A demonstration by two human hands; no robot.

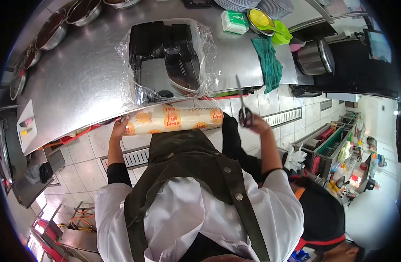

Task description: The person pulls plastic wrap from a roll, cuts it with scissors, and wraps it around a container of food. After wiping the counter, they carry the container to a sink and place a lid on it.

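Note:
My left hand [119, 128] is closed around the left end of a roll of cling film [159, 120], pale with orange "Fuji Wrap" print, held level at the table's front edge. Beyond it, a clear rectangular container [153, 75] with black items in it sits under loose, crumpled cling film [209, 54] that overhangs its sides. My right hand [256, 124] grips a pair of scissors [245, 116] by the dark handles, right of the roll. The blades point upward and away from me, apart from the film. Whether they are parted cannot be made out.
Metal bowls [52, 35] line the far left of the steel table [78, 83]; a white cutting board [28, 124] lies at its left corner. A teal cloth [268, 63] hangs over the front edge. Behind me on the right, a co-worker [320, 214] in black stands close.

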